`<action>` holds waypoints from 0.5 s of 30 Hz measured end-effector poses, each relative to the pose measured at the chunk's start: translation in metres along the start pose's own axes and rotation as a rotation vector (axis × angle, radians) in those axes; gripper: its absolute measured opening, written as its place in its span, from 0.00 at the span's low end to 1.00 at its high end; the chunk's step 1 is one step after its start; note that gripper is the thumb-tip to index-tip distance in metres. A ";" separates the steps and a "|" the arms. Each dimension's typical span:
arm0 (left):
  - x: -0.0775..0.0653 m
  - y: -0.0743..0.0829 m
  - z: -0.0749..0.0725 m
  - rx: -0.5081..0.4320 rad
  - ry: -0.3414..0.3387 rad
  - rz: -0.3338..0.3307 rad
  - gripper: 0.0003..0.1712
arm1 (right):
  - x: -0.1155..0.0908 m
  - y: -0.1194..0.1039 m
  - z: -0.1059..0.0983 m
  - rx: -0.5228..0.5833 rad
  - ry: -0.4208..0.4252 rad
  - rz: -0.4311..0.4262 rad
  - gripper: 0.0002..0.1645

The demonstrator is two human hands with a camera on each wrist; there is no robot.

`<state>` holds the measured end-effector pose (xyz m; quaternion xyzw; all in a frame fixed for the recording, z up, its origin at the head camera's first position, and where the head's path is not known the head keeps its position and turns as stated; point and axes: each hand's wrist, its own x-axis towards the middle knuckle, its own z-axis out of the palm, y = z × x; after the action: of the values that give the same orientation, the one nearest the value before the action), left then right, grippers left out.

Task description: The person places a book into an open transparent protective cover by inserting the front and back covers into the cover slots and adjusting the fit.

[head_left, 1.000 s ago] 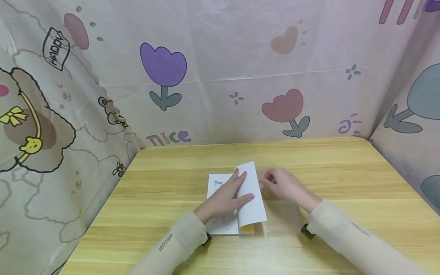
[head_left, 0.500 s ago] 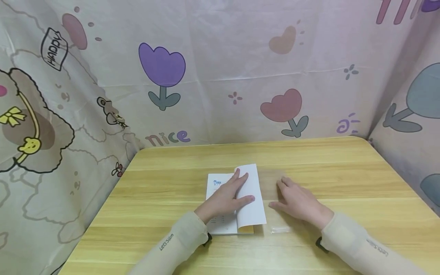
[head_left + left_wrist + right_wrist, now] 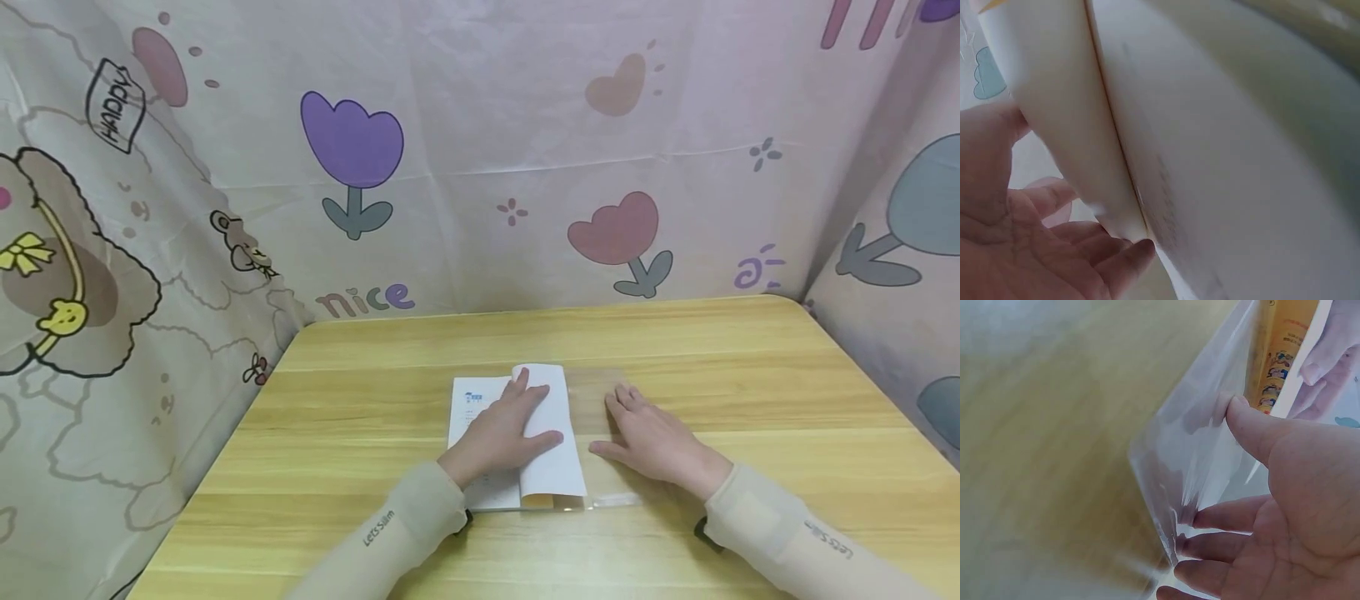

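Observation:
A thin book [image 3: 487, 498] with printed white pages lies open on the wooden table. My left hand [image 3: 491, 433] rests on it with fingers spread, thumb and fingertips on a white leaf [image 3: 555, 475] that stands partly raised. In the left wrist view this leaf [image 3: 1060, 75] curves up from the fold, fingertips at its edge. An orange printed cover side [image 3: 1285, 344] shows under it in the right wrist view. To its right, a clear plastic book cover [image 3: 1172, 437] spreads out from the book. My right hand [image 3: 660, 442] presses on this film with extended fingers and thumb.
The light wooden table [image 3: 360, 400] reaches back to a printed cloth [image 3: 465, 167] hung behind it. Similar cloth hangs at the left and right sides. Dark wrist straps [image 3: 707, 535] show at both cuffs.
My right hand has moved right and down from beside the leaf, flattening out on the clear film. The left hand has shifted slightly right, and the raised leaf has tilted lower.

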<state>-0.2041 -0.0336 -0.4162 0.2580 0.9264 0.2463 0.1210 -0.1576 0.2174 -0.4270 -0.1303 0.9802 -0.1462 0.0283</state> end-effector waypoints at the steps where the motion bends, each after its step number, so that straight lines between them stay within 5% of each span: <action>1: 0.000 0.002 0.001 0.017 -0.001 -0.008 0.43 | 0.000 0.000 0.000 0.001 -0.005 0.000 0.56; 15: 0.006 0.026 0.008 0.238 -0.032 -0.093 0.43 | 0.000 0.004 0.002 0.012 -0.004 -0.011 0.55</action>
<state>-0.1956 -0.0073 -0.4103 0.2311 0.9580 0.1248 0.1154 -0.1580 0.2209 -0.4300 -0.1358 0.9785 -0.1520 0.0304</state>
